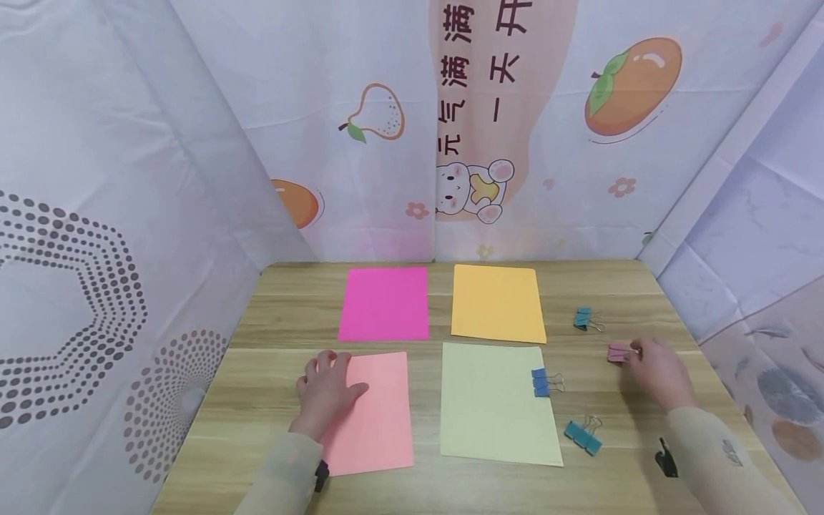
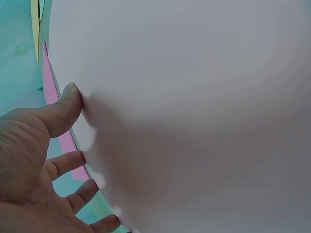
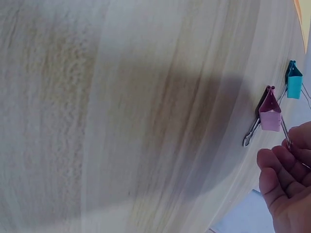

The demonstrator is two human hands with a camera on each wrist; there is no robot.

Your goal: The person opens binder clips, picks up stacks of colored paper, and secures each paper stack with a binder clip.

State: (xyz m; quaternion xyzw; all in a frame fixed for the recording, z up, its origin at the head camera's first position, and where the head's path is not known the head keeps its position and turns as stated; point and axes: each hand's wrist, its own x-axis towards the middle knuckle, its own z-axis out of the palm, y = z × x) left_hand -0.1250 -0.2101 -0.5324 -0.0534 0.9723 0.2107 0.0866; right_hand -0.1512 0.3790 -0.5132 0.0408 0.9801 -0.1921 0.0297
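My left hand (image 1: 325, 392) rests with spread fingers on the left edge of a salmon-pink sheet of paper (image 1: 380, 422). In the left wrist view the thumb and fingertips (image 2: 73, 99) touch the edge of this sheet (image 2: 194, 63). At the right of the table, my right hand (image 1: 658, 368) pinches a wire handle of a pink binder clip (image 1: 618, 352). The right wrist view has the clip (image 3: 270, 119) close over the wood, its other handle sticking out free. A teal binder clip (image 1: 583, 319) lies just beyond it.
A magenta sheet (image 1: 385, 304) and an orange sheet (image 1: 497, 303) lie at the back. On the pale green sheet (image 1: 496, 408), a blue binder clip (image 1: 541, 383) sits at the right edge. Another teal clip (image 1: 583, 437) is nearby. Printed curtains (image 1: 380, 193) border the table.
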